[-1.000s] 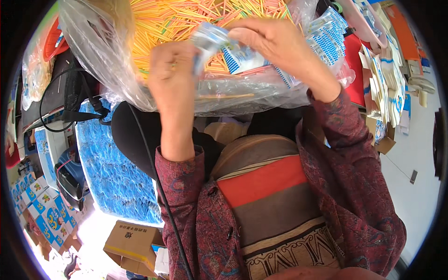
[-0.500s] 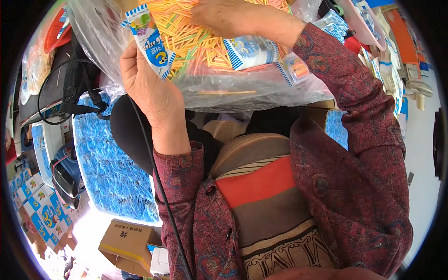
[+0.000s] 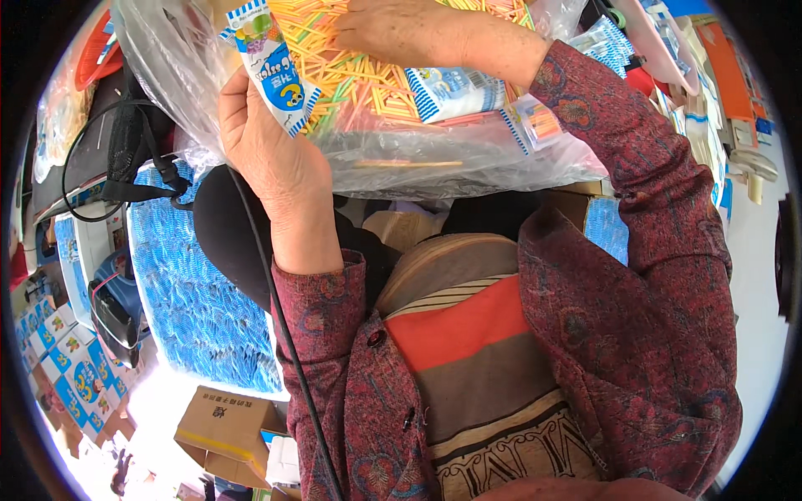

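Observation:
My left hand is closed around a small blue-and-white packet, which stands tilted at the left side of a heap of thin sticks. Yellow, orange, pink and green, the sticks lie loose in a clear plastic bag. At the heap's far side, my right hand reaches in from the right; its fingertips are hidden against the sticks and the picture's top edge. Just below my right wrist, another blue-and-white packet lies on the heap. Beside it rests a partly clear packet with sticks showing inside.
To the left stands a white-edged container packed with blue packets. An open cardboard box sits below it. More packets and a pink bin are at upper right. A black cable runs along my left forearm.
My left hand and its packet have shifted very slightly. My right hand has moved a little up and left over the sticks.

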Demonstrator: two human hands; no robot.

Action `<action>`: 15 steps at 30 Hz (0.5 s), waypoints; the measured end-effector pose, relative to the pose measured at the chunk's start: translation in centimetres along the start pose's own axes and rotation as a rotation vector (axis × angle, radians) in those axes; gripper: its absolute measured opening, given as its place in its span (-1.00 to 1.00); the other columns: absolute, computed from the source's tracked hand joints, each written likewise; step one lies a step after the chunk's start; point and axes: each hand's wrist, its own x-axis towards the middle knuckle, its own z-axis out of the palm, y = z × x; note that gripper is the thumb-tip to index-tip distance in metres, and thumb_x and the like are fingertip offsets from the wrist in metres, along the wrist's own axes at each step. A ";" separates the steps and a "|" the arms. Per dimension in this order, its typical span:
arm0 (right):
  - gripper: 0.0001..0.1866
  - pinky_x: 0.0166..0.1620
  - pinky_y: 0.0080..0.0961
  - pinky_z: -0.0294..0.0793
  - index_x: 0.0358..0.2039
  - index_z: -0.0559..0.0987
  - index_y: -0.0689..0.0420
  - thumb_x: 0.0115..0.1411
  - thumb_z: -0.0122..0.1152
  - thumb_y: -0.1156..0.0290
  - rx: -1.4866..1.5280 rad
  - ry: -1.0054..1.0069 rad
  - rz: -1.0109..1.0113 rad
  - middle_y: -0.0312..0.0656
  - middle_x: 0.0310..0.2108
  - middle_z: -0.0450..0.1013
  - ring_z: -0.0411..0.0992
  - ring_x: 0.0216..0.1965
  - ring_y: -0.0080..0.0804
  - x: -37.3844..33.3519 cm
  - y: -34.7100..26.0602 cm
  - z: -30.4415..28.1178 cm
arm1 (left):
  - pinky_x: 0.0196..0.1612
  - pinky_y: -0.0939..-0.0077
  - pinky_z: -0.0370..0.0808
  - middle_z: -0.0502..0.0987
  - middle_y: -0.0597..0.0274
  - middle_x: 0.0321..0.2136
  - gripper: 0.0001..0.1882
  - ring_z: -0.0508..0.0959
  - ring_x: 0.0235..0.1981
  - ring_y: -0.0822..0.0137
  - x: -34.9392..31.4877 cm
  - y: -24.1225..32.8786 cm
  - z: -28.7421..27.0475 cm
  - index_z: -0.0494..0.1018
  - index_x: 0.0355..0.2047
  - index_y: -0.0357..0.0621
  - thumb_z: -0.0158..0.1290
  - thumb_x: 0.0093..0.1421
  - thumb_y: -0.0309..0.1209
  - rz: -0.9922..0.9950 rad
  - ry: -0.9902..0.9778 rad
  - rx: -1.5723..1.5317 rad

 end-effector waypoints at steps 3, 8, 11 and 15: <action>-0.52 0.25 -0.14 0.13 0.09 0.44 0.20 0.12 0.14 0.42 0.006 -0.002 -0.014 -0.03 0.17 0.32 0.22 0.23 -0.05 0.6 0.4 0.0 | -0.24 0.63 0.54 0.56 0.22 -0.29 -0.84 0.58 -0.30 0.48 0.0 0.1 0.0 0.39 -0.18 -0.26 0.04 0.30 -0.43 -0.015 0.023 0.015; -0.58 0.23 -0.14 0.15 0.03 0.47 0.20 0.13 0.15 0.40 -0.147 -0.207 0.270 0.00 0.12 0.36 0.25 0.20 -0.05 2.6 -3.7 -2.6 | -0.24 0.63 0.54 0.56 0.22 -0.30 -0.84 0.58 -0.30 0.48 0.1 -0.1 -0.3 0.39 -0.18 -0.25 0.04 0.30 -0.43 -0.014 0.049 0.009; -0.63 0.16 -0.13 0.23 -0.03 0.48 0.21 0.14 0.15 0.40 -0.008 -0.244 0.427 0.05 0.04 0.40 0.30 0.13 0.01 3.1 -3.7 -4.3 | -0.24 0.63 0.54 0.56 0.23 -0.30 -0.85 0.58 -0.31 0.48 0.0 0.1 -0.1 0.39 -0.18 -0.24 0.04 0.31 -0.43 -0.033 0.065 -0.002; -0.71 0.00 -0.11 0.36 -0.12 0.47 0.25 0.16 0.13 0.41 0.377 -0.137 0.526 0.14 -0.10 0.45 0.39 -0.02 0.12 3.1 -1.7 -3.3 | -0.23 0.63 0.53 0.56 0.23 -0.30 -0.85 0.58 -0.30 0.48 0.1 -0.1 0.0 0.38 -0.19 -0.24 0.03 0.31 -0.43 -0.053 0.076 0.003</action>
